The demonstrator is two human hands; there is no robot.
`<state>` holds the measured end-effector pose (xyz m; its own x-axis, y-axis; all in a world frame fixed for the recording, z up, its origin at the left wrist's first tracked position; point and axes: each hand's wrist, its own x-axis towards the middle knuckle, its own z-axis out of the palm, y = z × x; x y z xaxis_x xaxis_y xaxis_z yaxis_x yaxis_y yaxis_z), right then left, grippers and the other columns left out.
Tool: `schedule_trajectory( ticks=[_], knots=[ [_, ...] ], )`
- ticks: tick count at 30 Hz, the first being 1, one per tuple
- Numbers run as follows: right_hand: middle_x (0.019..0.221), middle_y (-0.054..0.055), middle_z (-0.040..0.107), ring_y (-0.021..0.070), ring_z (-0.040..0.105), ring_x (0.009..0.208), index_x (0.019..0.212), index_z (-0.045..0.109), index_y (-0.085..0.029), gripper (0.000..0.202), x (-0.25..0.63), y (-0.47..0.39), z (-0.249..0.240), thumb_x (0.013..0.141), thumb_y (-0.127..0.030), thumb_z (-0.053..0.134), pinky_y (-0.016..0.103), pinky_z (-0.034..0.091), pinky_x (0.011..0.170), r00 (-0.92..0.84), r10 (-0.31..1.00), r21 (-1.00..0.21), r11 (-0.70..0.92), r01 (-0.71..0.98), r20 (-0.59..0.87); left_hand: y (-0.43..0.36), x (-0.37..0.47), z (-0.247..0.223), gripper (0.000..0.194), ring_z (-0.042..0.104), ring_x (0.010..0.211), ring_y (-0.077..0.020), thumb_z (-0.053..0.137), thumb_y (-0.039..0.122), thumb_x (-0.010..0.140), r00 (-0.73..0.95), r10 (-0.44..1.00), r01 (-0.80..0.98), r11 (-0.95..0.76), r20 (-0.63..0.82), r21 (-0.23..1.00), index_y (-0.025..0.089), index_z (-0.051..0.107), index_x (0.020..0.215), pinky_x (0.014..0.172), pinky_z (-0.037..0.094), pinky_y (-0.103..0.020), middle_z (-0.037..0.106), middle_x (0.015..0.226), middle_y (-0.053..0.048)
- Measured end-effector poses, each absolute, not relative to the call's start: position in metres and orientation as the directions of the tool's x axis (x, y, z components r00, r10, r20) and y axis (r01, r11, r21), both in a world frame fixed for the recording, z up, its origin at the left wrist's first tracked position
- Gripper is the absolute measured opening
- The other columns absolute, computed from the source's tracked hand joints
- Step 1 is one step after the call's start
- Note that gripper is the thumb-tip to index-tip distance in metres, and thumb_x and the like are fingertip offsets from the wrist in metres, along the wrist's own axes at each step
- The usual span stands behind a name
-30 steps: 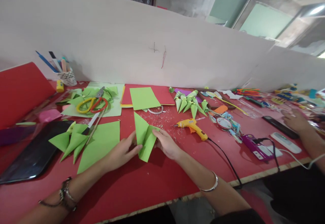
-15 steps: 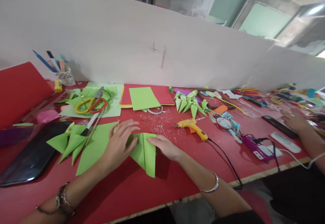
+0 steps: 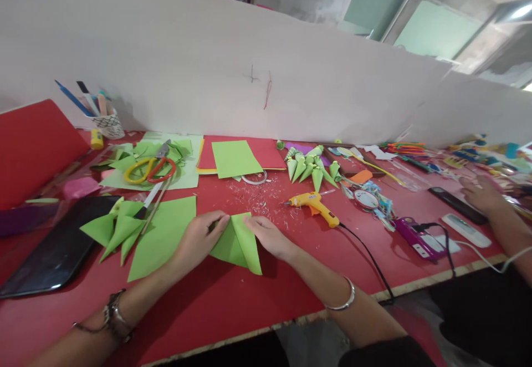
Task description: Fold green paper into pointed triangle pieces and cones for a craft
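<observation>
A piece of green paper [image 3: 238, 243], partly rolled over on its right side, is held just above the red table. My left hand [image 3: 202, 238] pinches its upper left edge, fingers curled. On the upper right corner my right hand [image 3: 270, 236] is closed, thumb and fingers gripping the rolled edge. Left of my left hand lies a flat green sheet [image 3: 164, 239]. Beside that sheet, folded green paper cones [image 3: 120, 228] rest partly over a dark phone-like slab [image 3: 62, 250]. A yellow glue gun [image 3: 313, 207] lies to the right of my right hand.
Scissors with yellow and red handles [image 3: 152, 168] lie on green scraps. A pen cup [image 3: 108, 125] stands at the back left. Small green cones [image 3: 310, 168] are clustered behind the glue gun. A purple power strip [image 3: 419, 239] and another person's hand [image 3: 484, 194] are at the right.
My left hand has closed from spread fingers onto the paper's edge. The paper's right side is now rolled over, and its bottom tip has risen slightly.
</observation>
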<state>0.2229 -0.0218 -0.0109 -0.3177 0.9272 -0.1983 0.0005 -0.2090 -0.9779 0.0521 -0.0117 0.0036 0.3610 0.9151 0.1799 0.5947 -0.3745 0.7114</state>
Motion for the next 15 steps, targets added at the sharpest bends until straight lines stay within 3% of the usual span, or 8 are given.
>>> schedule_trajectory(
  ticks=[5, 11, 15],
  knots=[
    [0.058, -0.002, 0.053, 0.0100, 0.046, 0.055, 0.061, 0.056, -0.016, 0.040, 0.221, -0.021, -0.016, 0.071, -0.054, 0.053, 0.022, 0.034, 0.054, -0.330, 0.923, -0.976, -0.215, -0.018, -0.197, -0.013, 0.052, 0.005, 0.029, 0.045, 0.056, -0.0117, 0.031, 0.035, 0.087, 0.404, 0.902, 0.621, -0.394, 0.154, 0.677, 0.019, 0.042, 0.065, 0.054, 0.033, -0.022, 0.046, 0.059, 0.004],
    [0.053, -0.003, 0.046, 0.0088, 0.040, 0.051, 0.057, 0.050, -0.016, 0.043, 0.220, -0.021, -0.017, 0.071, -0.057, 0.051, 0.022, 0.030, 0.051, -0.309, 0.931, -0.979, -0.204, 0.006, -0.195, -0.008, 0.055, -0.001, 0.036, 0.035, 0.052, -0.0099, 0.035, 0.042, 0.082, 0.376, 0.920, 0.571, -0.324, 0.110, 0.755, 0.018, 0.034, 0.055, 0.050, 0.028, -0.020, 0.032, 0.053, 0.005],
    [0.056, -0.002, 0.047, 0.0097, 0.041, 0.053, 0.058, 0.051, -0.017, 0.044, 0.218, -0.021, -0.016, 0.069, -0.060, 0.051, 0.023, 0.031, 0.053, -0.298, 0.934, -0.978, -0.210, -0.012, -0.197, -0.001, 0.055, -0.005, 0.036, 0.034, 0.052, -0.0097, 0.034, 0.044, 0.080, 0.381, 0.919, 0.545, -0.309, 0.098, 0.780, 0.018, 0.035, 0.055, 0.049, 0.028, -0.020, 0.030, 0.053, 0.005]
  ],
)
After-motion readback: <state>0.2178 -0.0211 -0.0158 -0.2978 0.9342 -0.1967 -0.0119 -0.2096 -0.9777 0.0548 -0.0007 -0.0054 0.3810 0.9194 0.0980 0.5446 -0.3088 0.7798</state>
